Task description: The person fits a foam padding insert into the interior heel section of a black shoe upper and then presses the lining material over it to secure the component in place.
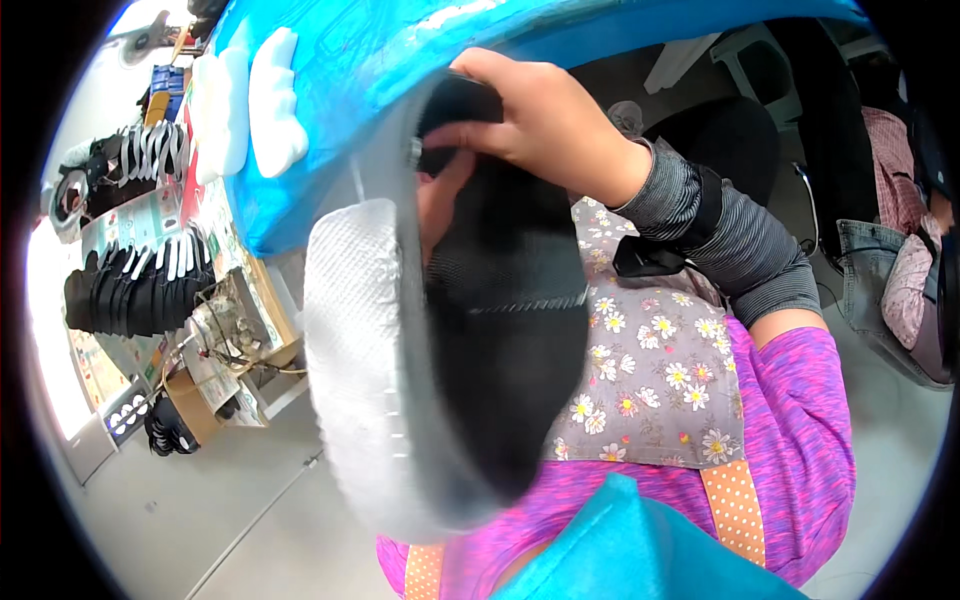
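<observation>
Close up in the middle is a shoe upper [355,330], with a white, knit-textured outside and a black inside. It is blurred, and a zigzag seam runs across its black lining. My right hand [540,115] grips its far end, thumb and fingers closed on the black edge. A finger lies down inside the opening. My left hand does not show; the upper covers much of that side.
A blue covered table [345,130] curves across the far side, carrying white wavy-edged pieces [275,105]. Racks with rows of black shoe uppers [135,295] stand at left. A cardboard box [192,405] sits below. Another person's denim-clad leg [880,280] is at far right.
</observation>
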Motion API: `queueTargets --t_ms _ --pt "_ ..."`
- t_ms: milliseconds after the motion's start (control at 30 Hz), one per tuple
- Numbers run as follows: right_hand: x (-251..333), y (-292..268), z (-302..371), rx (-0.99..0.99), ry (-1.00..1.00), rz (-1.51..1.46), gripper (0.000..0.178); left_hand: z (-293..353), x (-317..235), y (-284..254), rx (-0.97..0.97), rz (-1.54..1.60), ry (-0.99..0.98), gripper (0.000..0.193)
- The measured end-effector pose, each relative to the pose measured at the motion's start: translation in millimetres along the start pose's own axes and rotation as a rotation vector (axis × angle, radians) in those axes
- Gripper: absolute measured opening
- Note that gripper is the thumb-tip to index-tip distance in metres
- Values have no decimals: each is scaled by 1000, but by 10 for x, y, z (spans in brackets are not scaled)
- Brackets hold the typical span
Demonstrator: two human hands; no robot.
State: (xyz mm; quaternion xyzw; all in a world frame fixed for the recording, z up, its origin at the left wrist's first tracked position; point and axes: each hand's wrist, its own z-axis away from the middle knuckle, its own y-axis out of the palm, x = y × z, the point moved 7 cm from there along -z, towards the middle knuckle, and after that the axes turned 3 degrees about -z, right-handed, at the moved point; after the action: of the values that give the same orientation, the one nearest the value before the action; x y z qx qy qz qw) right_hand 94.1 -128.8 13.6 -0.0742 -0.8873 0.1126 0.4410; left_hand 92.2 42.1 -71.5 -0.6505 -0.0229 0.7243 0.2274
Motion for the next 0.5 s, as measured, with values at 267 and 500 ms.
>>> queueTargets --t_ms 267,500 --pt "-46 -56 -39 56 110 60 27 309 -12 416 320 842 -457 52" --pt "81 -37 -63 1 -40 232 36 438 -170 98 126 30 -136 69"
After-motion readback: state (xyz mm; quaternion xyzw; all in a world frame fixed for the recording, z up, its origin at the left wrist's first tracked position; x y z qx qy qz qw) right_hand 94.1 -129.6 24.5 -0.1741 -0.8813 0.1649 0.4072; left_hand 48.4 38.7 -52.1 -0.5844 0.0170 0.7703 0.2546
